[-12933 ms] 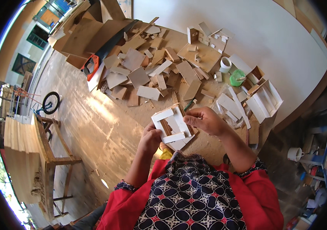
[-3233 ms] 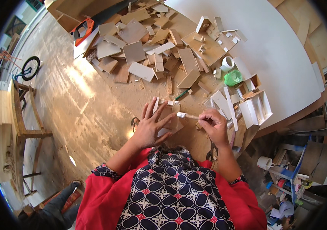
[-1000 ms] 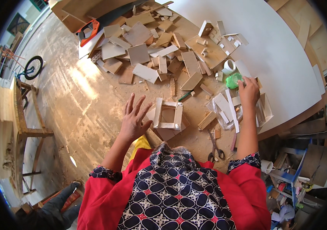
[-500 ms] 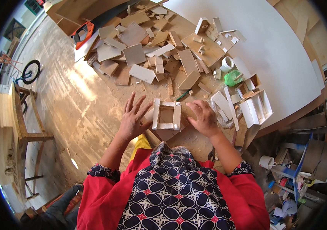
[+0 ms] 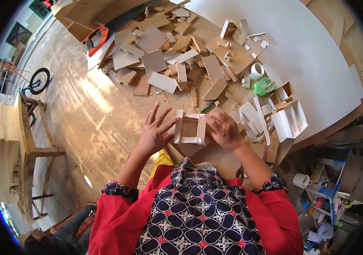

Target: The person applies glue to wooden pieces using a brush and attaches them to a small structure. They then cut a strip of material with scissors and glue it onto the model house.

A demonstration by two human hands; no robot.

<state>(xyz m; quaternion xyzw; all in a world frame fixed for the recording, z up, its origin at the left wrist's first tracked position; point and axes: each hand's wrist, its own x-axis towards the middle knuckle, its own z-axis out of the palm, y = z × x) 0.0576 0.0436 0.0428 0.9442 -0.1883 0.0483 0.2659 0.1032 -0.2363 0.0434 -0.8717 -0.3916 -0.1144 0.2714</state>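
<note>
Shirt [image 5: 198,204]: red, with a patterned front panel; nearest the camera.
Board [image 5: 186,149]: beneath the frame, partly covered by it.
Left hand [image 5: 150,134]: fingers spread wide, gripping nothing; index fingertip at the frame's left rail, contact uncertain.
Frame [image 5: 188,140]: small, four-sided, whitish wood; lies flat between the hands, center opening exposed.
Right hand [image 5: 224,131]: fingers bent, at the frame's upper right corner; whether they pinch it cannot be told.
Green stick [image 5: 207,106]: on the floor, just beyond the frame.
Box [image 5: 290,120]: white, open-topped, well right of the frame.
Green bag [image 5: 261,87]: near the box, beside a white ring [image 5: 252,72].
Wood scraps [image 5: 153,62]: heaped beyond the frame.
Saw [image 5: 103,35]: orange handle, left of the heap.
</note>
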